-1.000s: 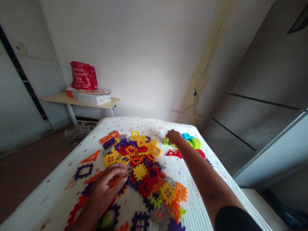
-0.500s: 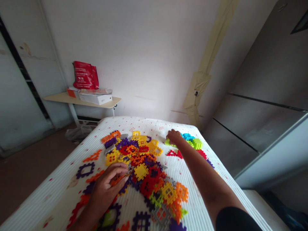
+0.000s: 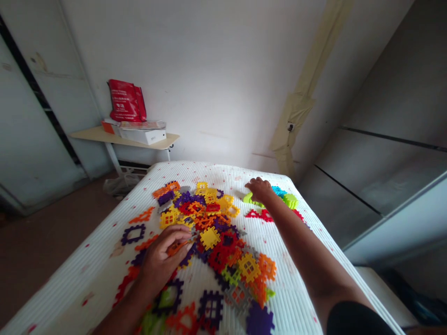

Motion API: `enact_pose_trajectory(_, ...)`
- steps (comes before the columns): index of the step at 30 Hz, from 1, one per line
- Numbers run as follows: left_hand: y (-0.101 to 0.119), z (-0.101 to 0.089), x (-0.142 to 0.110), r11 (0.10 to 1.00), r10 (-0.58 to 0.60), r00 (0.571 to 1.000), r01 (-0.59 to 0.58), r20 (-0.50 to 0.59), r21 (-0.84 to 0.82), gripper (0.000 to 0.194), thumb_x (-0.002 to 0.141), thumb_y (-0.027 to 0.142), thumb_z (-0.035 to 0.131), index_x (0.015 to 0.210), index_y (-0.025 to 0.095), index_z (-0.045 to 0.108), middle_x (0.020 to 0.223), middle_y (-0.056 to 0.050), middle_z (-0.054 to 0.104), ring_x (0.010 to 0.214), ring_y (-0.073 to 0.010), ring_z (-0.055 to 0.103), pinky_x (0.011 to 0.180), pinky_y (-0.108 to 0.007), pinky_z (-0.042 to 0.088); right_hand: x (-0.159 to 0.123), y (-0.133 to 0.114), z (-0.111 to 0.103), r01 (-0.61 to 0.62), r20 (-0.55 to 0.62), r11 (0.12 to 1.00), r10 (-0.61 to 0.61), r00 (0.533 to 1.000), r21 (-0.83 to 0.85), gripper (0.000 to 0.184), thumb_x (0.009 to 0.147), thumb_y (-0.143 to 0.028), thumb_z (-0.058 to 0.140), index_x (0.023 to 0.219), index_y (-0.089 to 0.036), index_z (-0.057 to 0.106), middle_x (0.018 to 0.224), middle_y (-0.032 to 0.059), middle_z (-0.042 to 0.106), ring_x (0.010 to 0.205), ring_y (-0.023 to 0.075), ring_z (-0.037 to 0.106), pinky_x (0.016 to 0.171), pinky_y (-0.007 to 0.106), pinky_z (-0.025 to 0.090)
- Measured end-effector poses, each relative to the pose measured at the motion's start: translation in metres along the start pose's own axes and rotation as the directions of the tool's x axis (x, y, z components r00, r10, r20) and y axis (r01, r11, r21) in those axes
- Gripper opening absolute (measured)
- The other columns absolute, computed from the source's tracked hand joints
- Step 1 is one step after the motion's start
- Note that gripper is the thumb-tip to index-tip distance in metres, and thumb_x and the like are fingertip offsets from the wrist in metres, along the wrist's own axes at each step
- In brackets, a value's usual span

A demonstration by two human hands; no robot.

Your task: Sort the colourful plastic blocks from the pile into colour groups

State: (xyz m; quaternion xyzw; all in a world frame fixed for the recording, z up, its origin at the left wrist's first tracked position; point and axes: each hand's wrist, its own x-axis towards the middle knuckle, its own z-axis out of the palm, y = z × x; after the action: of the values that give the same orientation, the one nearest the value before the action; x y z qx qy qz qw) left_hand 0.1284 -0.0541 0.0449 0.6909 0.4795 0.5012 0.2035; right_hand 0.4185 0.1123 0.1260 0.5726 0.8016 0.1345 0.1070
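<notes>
My left hand (image 3: 164, 253) is closed around an orange plastic interlocking tile (image 3: 177, 247), low over the left side of a heap of such tiles. At the far right of the bed, my right hand (image 3: 261, 188) hovers just above a light green tile (image 3: 248, 198), its fingers apart and slightly bent, with nothing visible in them. Red triangular tiles (image 3: 254, 214) lie just nearer than that hand. Behind its wrist are blue tiles (image 3: 278, 191) and a stack of light green tiles (image 3: 290, 201). A yellow square tile (image 3: 210, 238) tops the mixed heap.
The tiles lie on a white ribbed bed cover (image 3: 101, 274). A purple frame tile (image 3: 133, 234) is at the left. Beyond the bed, a small table (image 3: 92, 134) bears a red bag (image 3: 126, 101) and a white box (image 3: 146, 136). A grey cabinet (image 3: 391, 153) stands to the right.
My right hand has risen off the light green tile, which stays on the bed. My left hand still holds the orange tile. The whole view has shifted slightly.
</notes>
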Motion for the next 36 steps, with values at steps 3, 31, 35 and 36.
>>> enact_pose_trajectory(3,0.004,-0.002,0.000,0.995,0.068,0.998,-0.067,-0.006,0.073,0.008,0.080,0.027,0.059,0.083,0.021,0.063,0.096,-0.004,0.063,0.090,-0.0146,0.061,0.078,-0.024,0.050,-0.032,-0.007,-0.014,0.044,-0.123,0.988,-0.026,0.992,0.146,0.037,0.075,-0.015,0.061,0.112,-0.022,0.061,0.111,0.0086,0.059,0.105,0.0230,0.050,0.079,0.030,0.043)
enact_pose_trajectory(31,0.012,0.013,-0.008,0.949,0.242,0.952,-0.273,0.189,0.158,0.014,0.080,0.022,0.054,0.084,0.023,0.067,0.085,-0.002,0.069,0.081,-0.0133,0.065,0.076,-0.020,0.050,-0.159,-0.121,0.003,0.366,-0.353,0.747,-0.186,0.917,0.555,0.004,0.078,-0.022,0.058,0.077,-0.021,0.061,0.077,-0.0010,0.063,0.071,0.0123,0.057,0.059,0.021,0.038)
enact_pose_trajectory(35,0.014,0.010,-0.008,0.995,0.045,0.974,-0.062,0.221,0.073,0.018,0.082,0.030,0.052,0.084,0.022,0.069,0.086,-0.003,0.070,0.082,-0.0159,0.065,0.074,-0.024,0.050,-0.154,-0.117,-0.006,0.457,-0.462,0.721,-0.212,0.861,0.521,0.008,0.084,-0.022,0.055,0.078,-0.020,0.059,0.075,-0.0003,0.061,0.070,0.0119,0.054,0.060,0.021,0.037)
enact_pose_trajectory(36,0.014,0.010,-0.008,0.999,-0.013,0.974,0.004,0.225,0.042,0.020,0.082,0.032,0.052,0.084,0.022,0.069,0.086,-0.004,0.070,0.082,-0.0167,0.064,0.074,-0.025,0.050,-0.153,-0.119,-0.007,0.466,-0.495,0.744,-0.210,0.843,0.479,0.010,0.084,-0.022,0.053,0.076,-0.019,0.059,0.074,0.0004,0.060,0.068,0.0123,0.053,0.059,0.022,0.036)
